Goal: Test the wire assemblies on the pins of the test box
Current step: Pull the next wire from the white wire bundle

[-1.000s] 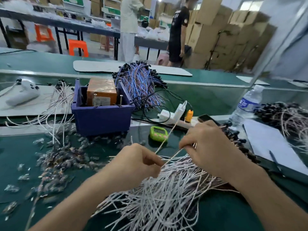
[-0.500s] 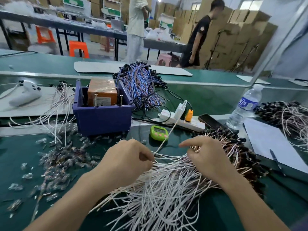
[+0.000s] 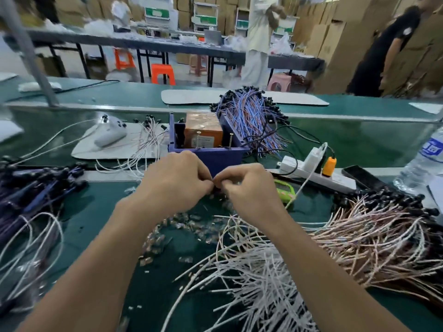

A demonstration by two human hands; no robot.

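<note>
The left hand (image 3: 177,185) and the right hand (image 3: 247,190) pinch together a small wire end (image 3: 217,188), mostly hidden, just before the purple plastic test box (image 3: 227,155) on the green worktop (image 3: 103,207), so I think it should be lifted straight onto the upright metal pins (image 3: 230,140) with firm contact.

Warehouse-type room, probably; cardboard boxes (image 3: 335,32) stacked along the back. Long dark table (image 3: 167,45) with orange stools (image 3: 163,73) by it, pink stool (image 3: 279,82) right, two blurred figures (image 3: 257,37) standing

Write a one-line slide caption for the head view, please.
Left hand and right hand meet fingertip to fingertip before the test box, pinching a small blurred part beside white wire assemblies.
</note>
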